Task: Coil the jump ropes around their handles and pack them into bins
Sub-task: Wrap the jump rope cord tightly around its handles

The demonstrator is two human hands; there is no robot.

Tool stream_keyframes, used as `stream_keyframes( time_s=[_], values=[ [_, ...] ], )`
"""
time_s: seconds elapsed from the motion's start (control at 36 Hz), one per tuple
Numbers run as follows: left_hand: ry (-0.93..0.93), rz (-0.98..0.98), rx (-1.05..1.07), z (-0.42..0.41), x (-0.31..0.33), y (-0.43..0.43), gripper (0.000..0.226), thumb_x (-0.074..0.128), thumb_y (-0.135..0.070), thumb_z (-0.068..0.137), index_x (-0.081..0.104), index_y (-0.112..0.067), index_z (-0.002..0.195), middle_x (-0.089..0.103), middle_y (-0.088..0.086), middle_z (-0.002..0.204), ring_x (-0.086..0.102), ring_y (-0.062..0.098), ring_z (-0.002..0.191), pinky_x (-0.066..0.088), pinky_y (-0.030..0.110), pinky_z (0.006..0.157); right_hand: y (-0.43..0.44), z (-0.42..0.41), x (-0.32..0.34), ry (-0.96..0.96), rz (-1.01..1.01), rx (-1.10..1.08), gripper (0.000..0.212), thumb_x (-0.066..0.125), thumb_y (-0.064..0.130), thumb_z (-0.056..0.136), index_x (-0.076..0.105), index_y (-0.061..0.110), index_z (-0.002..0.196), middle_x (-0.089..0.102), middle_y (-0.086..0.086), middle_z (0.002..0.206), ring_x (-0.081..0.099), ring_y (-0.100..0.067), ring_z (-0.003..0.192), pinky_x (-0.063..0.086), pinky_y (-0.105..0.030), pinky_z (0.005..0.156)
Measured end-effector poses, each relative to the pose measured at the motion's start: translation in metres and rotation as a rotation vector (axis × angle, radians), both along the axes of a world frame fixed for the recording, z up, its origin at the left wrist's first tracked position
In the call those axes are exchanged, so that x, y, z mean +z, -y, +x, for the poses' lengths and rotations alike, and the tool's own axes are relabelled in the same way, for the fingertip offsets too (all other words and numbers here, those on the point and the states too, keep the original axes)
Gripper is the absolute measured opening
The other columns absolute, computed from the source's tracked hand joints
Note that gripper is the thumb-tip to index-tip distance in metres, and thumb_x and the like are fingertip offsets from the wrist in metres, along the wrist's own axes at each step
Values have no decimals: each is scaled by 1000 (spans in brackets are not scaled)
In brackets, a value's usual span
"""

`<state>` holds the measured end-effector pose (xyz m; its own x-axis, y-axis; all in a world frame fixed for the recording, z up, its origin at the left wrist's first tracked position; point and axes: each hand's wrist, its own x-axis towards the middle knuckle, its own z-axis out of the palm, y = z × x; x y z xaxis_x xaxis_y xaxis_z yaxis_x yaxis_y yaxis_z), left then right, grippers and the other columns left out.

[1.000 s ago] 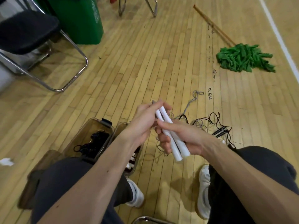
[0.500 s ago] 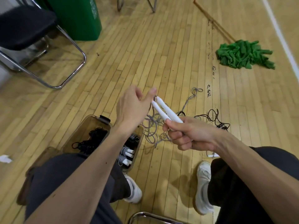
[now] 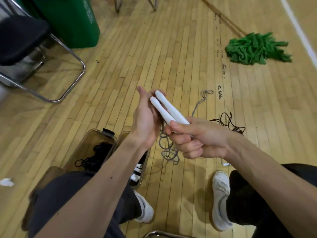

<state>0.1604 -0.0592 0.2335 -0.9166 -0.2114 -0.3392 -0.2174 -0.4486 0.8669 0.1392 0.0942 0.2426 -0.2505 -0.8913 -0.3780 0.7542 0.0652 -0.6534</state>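
Right hand (image 3: 200,138) is clamping both white handles (image 3: 169,109) side by side at their near ends, tips pointing up and away. Left hand (image 3: 144,121) is sitting against the far tips with the thumb up. Can't tell whether it's pinching the cord or just bracing, because the fingers are hidden behind the handles.

Grey cord (image 3: 169,152) is hanging loose from under the hands, piling up on the floor (image 3: 154,48) between the feet and trailing off toward the far right. No wraps are showing on the exposed part of the handles, so I'm reading this rope as barely started: handles paired, coiling yet to go.

Progress, as far as I can see:
- Left bin (image 3: 89,140), on the floor by the person's left knee, is holding a bundle of black rope (image 3: 96,155).
- Second bin (image 3: 123,133), touching it on the right, is showing packed white handle ends (image 3: 137,170). The rest is hiding under the left forearm.
- Loose black rope (image 3: 226,121) is lying tangled on the floor beyond the right wrist, not coiled.

So some ropes are binned and at least two are left: this grey one, which needs winding then binning, and the black one after it.
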Motion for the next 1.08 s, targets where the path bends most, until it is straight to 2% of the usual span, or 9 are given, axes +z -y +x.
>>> stream_keyframes(
  time_s=[0.19,0.28,0.39,0.44,0.53,0.67,0.83,1.0,1.08],
  values=[
    [121,-35,-10,-8,-2,-2,67,44,-64,96,61,-4,119,67,22,107,69,35,99,59,41,80,8,-8,1,58,-88,-97,15,60,25,91,50,14,88,39,8,57,33,1,39,32,-14,36],
    [56,-140,19,-7,-7,-4,54,59,-58,88,53,-5,99,52,12,83,57,30,84,52,45,76,11,-10,5,38,-118,-88,17,61,26,90,48,15,89,39,8,56,32,1,39,33,-14,37],
    [2,-404,9,10,-19,-25,27,47,-34,103,53,-13,87,59,-3,68,60,16,69,51,31,63,7,-17,8,-55,-17,-133,18,61,24,93,51,16,81,35,5,57,28,-2,39,27,-16,37],
    [8,-636,-79,20,-29,-27,17,42,-24,106,57,-17,104,64,-4,72,60,12,68,49,27,59,2,-20,4,-172,113,-126,19,58,22,97,57,18,78,34,3,59,25,-5,42,24,-18,39],
    [11,-1227,-360,31,-42,-13,26,37,-16,106,44,-23,130,60,-1,73,57,18,61,44,36,53,-6,-21,-6,-348,300,-82,15,57,19,102,51,13,90,37,1,61,26,-10,47,26,-22,42],
    [19,-1588,-681,35,-47,-3,21,44,-13,104,40,-21,123,42,-9,72,57,26,74,48,43,64,-20,-17,-27,-552,569,-31,20,58,21,103,48,10,90,41,-1,62,31,-9,43,31,-23,42],
    [-97,-1784,-980,33,-44,-1,44,54,-11,97,34,-26,133,60,1,109,60,27,99,51,43,84,-37,-6,-46,-691,750,59,26,60,28,102,51,6,92,47,-3,65,38,-11,44,34,-24,41],
    [-337,-1805,-1053,35,-33,-2,40,50,-3,97,45,-24,132,56,2,109,51,24,92,39,34,80,-56,-4,-46,-594,771,416,23,58,21,101,52,13,81,45,4,57,36,-12,44,32,-23,42],
    [-399,-1731,-1037,36,-32,2,47,56,6,89,53,-22,126,59,2,104,54,25,91,45,37,80,-51,3,-50,-547,768,609,22,57,19,100,50,15,79,38,3,57,31,-13,44,27,-23,42]
  ],
)
